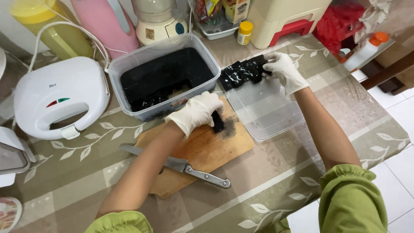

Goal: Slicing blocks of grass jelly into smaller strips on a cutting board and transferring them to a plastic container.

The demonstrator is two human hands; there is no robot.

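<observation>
Black jelly slabs point(241, 72) hang pinched in the gloved right hand point(282, 69), fingers pressed together on their far end, above the rim of a clear lid point(269, 116). Just left of that grip stands a plastic tub point(129, 64) holding more black jelly. The gloved left hand point(196, 113) is curled shut around a small black piece point(217, 123), resting on a wooden cutting board point(207, 151). Nearer the body from that hand, a knife point(181, 165) lies across the board.
</observation>
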